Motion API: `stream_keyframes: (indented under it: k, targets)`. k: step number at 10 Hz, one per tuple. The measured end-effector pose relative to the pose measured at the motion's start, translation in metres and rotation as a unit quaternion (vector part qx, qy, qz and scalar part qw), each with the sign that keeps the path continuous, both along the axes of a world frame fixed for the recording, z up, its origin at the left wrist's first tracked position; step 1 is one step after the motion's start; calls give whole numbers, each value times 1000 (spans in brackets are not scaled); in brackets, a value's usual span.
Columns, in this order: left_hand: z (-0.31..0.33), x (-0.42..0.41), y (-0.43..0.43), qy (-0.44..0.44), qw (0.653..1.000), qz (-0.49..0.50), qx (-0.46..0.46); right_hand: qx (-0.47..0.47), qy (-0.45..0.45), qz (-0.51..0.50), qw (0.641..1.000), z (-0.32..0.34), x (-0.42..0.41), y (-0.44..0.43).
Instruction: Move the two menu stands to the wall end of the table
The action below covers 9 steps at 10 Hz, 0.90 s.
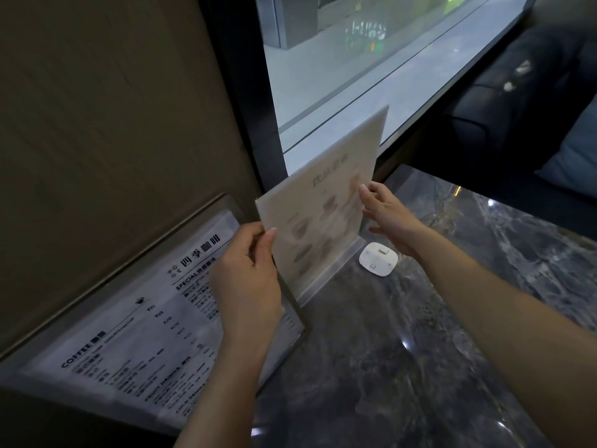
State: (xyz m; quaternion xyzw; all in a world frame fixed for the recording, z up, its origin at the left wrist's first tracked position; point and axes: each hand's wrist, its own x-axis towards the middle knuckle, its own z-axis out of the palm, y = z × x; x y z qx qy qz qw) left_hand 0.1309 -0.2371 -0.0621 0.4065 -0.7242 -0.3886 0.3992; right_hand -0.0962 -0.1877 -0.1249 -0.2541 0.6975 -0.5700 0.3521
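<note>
A pale acrylic menu stand (326, 202) with drink pictures stands upright on the dark marble table (403, 367), close to the window. My left hand (247, 282) pinches its near edge between thumb and fingers. My right hand (392, 218) holds its far edge, thumb on the front face. A second, larger menu stand (129, 337) with black text on white leans at the wall on the left, behind my left hand, which hides part of it.
A small white square device (378, 259) lies on the table just right of the stand's base. A brown wall panel (113, 108) rises on the left, a window (371, 76) ahead. A dark sofa with a blue cushion (575, 153) is beyond the table on the right.
</note>
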Motion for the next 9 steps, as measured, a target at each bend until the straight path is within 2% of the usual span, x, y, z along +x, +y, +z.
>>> stream_keyframes:
  k: [3, 6, 8, 9]
  targets:
    - [0, 0, -2, -29, 997, 12, -65, 0, -6, 10, 1000, -7, -2, 2]
    - [4, 3, -5, -28, 995, 37, -83, -15, 12, 3, 1000, -8, -5, 7]
    - [8, 5, -6, -38, 992, 30, -116, 9, 71, 11, 997, 1, -2, 11]
    - [15, 8, -4, -42, 993, 43, -99, 66, 169, -11, 983, 10, 1, 18]
